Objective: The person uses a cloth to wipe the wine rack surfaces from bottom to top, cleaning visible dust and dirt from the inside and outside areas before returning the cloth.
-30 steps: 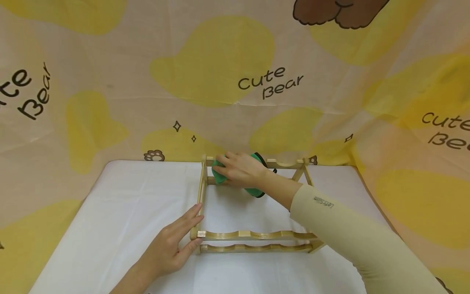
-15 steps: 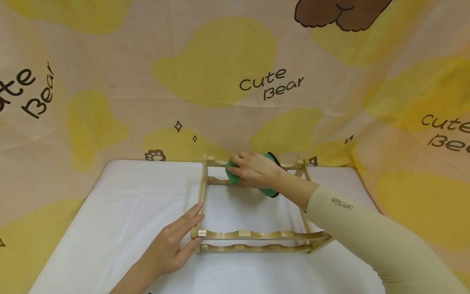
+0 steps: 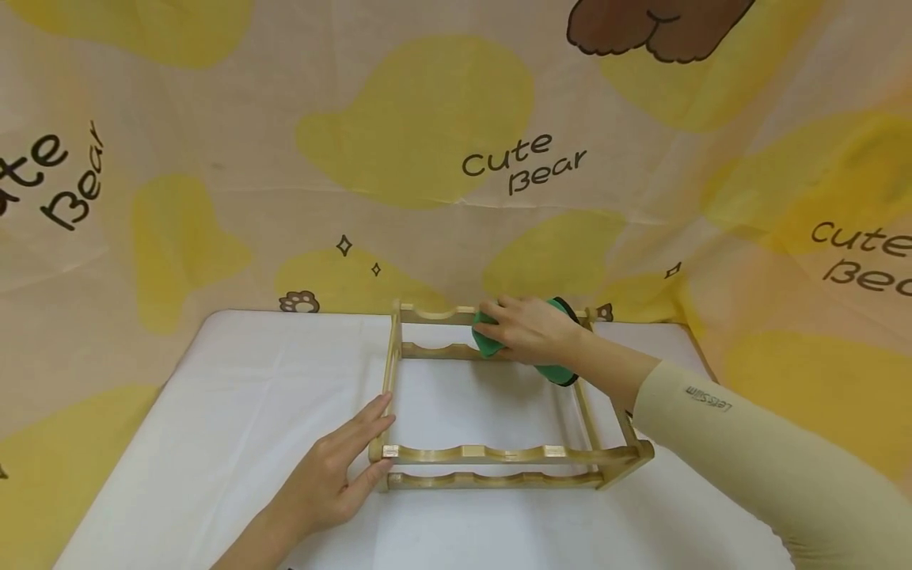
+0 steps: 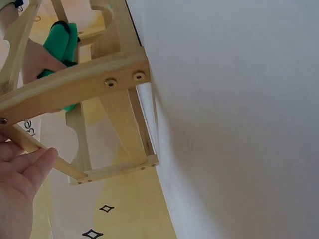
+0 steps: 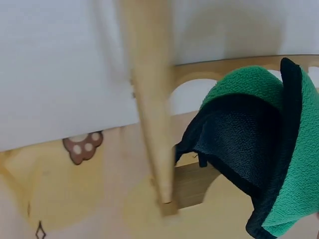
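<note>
A light wooden rack (image 3: pixel 473 454) with scalloped rails stands on the white surface. At its left side, my left hand (image 3: pixel 324 467) holds the frame, fingers along the side bar and thumb at the front corner. In the left wrist view, the fingertips (image 4: pixel 47 157) are against a slim side bar. My right hand (image 3: pixel 530 328) grips a green cloth (image 3: pixel 563 375) with black edging over the right part of the back rails. The right wrist view shows the cloth (image 5: pixel 299 164) folded over the scalloped rail, its dark inner side facing the camera; that hand is almost wholly out of that view.
The white tabletop (image 3: pixel 285 372) extends around the rack. Behind it and at both sides hangs a yellow and beige printed curtain (image 3: pixel 413 119). My right forearm, in a pale sleeve (image 3: pixel 755 443), reaches in from the right past the rack's right end.
My right hand has slid the green cloth rightward along the back rail, uncovering the rail's left part. The left hand and the rack stay in place.
</note>
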